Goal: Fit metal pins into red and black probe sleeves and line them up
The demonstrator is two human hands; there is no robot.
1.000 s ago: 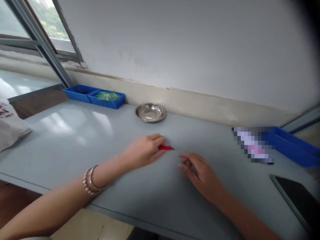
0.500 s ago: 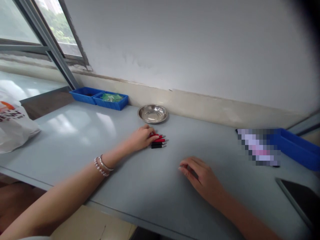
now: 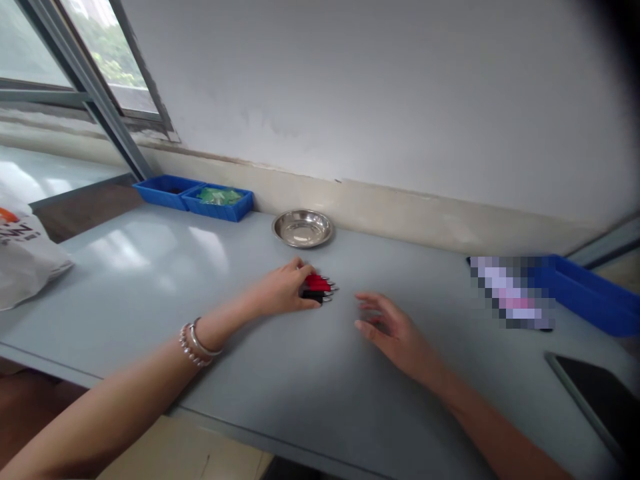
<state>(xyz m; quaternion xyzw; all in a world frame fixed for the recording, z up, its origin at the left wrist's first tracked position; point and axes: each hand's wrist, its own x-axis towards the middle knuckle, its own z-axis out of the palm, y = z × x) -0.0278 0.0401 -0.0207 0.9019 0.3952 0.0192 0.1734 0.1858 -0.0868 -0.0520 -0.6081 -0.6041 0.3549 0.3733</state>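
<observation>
Grey tabletop point(image 3: 150, 267) runs along a white wall, with a window point(image 3: 75, 53) beyond its far left corner. Little writing can be read: a white plastic bag point(image 3: 25, 257) at the left edge shows an orange mark and a few dark letters cut off by the frame. A blurred patch point(image 3: 510, 290) near the right edge is unreadable.

Half a second ago the left hand point(image 3: 283, 290) lay closer to the steel bowl point(image 3: 303, 228) at the far edge, and the red and black pieces point(image 3: 319, 288) fanned out loosely beside its fingertips. Now hand and pieces sit slightly nearer the front edge, and the pieces are bunched tighter. The right hand point(image 3: 395, 330), which rested low and curled then, is lifted with its fingers spread and has come closer to the pieces without touching them.

The pieces are short and pen-like, red and black bodies side by side, each with a small silver tip pointing right. They lie mid-table, just in front of the bowl. The left hand's fingers curl over their left ends and the thumb closes in from the near side, gripping them. A beaded bracelet point(image 3: 197, 343) circles that wrist.

Two blue trays point(image 3: 195, 193) stand at the far edge towards the left corner. Another blue tray point(image 3: 590, 297) and a dark screen point(image 3: 600, 400) lie at the right edge.
</observation>
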